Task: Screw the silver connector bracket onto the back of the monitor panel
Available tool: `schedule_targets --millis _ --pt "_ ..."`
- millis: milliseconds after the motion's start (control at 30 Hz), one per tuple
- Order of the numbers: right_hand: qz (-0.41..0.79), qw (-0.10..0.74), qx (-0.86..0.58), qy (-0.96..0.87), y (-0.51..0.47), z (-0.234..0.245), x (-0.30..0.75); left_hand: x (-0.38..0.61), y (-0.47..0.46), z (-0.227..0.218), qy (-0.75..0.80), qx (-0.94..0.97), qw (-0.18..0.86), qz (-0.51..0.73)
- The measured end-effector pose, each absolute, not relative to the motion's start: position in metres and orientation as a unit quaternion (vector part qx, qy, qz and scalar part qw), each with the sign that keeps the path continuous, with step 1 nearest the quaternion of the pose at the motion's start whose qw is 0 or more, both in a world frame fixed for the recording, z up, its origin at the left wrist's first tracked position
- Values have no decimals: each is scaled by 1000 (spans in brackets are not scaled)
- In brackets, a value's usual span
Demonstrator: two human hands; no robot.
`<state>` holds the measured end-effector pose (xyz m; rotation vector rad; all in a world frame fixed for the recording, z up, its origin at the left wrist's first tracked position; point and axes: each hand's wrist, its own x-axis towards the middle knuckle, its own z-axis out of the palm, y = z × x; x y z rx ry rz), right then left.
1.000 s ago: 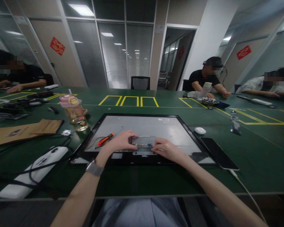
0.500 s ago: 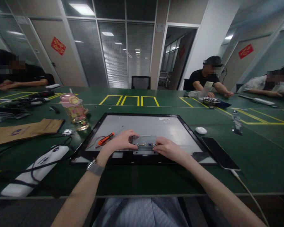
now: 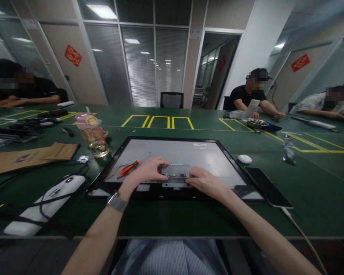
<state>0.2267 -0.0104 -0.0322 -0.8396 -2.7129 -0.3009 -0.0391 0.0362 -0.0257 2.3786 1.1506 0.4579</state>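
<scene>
Over the last second hardly anything has shifted: the left hand (image 3: 152,170) still grips the near-left end of a metal plate (image 3: 176,179) between spread thumb and fingers, while the right hand (image 3: 202,178) stays pinched on its right end. The plate, with its row of sockets, sits over the near edge of the screen panel (image 3: 177,151), so its handling looks no further along. A screwdriver (image 3: 129,167) lies on the panel, left of the plate.

The bracket (image 3: 176,185) looks smooth metal, the phone (image 3: 268,186) glossy, the bottle (image 3: 92,134) clear plastic.
</scene>
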Motion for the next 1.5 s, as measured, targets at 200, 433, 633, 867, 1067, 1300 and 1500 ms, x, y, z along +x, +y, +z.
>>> schedule_targets --millis 200,433,633,867,1067,1300,1500 --pt "-130 150 -265 -944 -10 -36 228 -38 33 -22 423 865 219 159" --pt "-148 145 -250 -946 -12 -33 226 -38 33 -22 421 868 210 159" --pt "-143 137 -264 -944 -12 -34 226 -39 33 -23 412 874 201 163" --pt "-146 132 -261 -945 -12 -32 225 -38 31 -19 415 870 213 158" --pt "-145 130 -257 -947 -12 -31 225 -37 30 -18 419 868 215 158" --pt "-104 149 -272 -945 -11 -33 227 -39 33 -21 413 871 213 162" --pt "-32 159 -294 -942 -7 -35 228 -38 33 -21 415 873 207 152"
